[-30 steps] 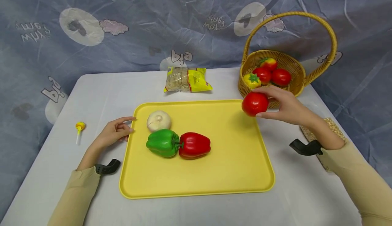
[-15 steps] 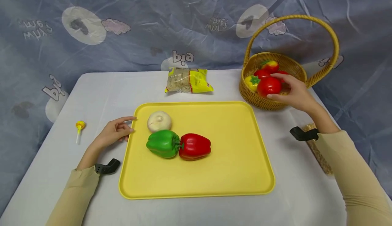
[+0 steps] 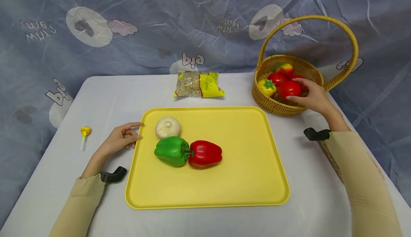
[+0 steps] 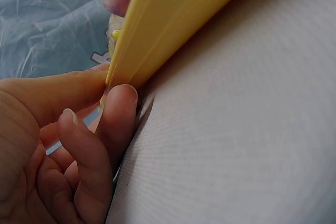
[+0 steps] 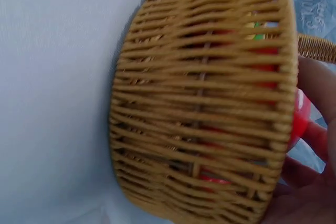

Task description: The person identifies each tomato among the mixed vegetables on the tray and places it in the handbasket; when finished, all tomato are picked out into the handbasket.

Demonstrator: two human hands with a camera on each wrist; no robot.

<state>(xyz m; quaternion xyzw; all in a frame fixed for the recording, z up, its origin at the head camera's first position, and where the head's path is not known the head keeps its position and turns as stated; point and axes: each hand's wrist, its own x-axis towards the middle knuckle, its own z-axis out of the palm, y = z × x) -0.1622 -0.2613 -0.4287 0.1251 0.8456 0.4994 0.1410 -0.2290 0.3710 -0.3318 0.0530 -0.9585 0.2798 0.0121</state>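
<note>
At the upper right of the head view, my right hand [image 3: 314, 96] holds a shiny red tomato [image 3: 289, 89] inside the wicker basket [image 3: 273, 105]. My thumb is on its near side and the fingers are over its far side. The right wrist view shows mostly the basket wall [image 5: 205, 98], with red showing between its strands. My left hand [image 3: 120, 137] pinches the left rim of the yellow tray [image 3: 237, 180]. In the left wrist view, fingertips meet the tray edge [image 4: 152, 30] while other fingers [image 4: 84, 156] curl beside it.
On the tray lie a green bell pepper [image 3: 171, 151], a red bell pepper [image 3: 205, 154] and a round whitish vegetable [image 3: 168, 127]. Behind it is a yellow-and-clear bag [image 3: 199, 84]. A lollipop [image 3: 85, 133] lies left. The basket's tall handle [image 3: 321, 17] arches over red and yellow produce.
My right hand has carried the tomato from above the tray's far right corner, back and right, down into the basket. My left hand stays at the tray rim.
</note>
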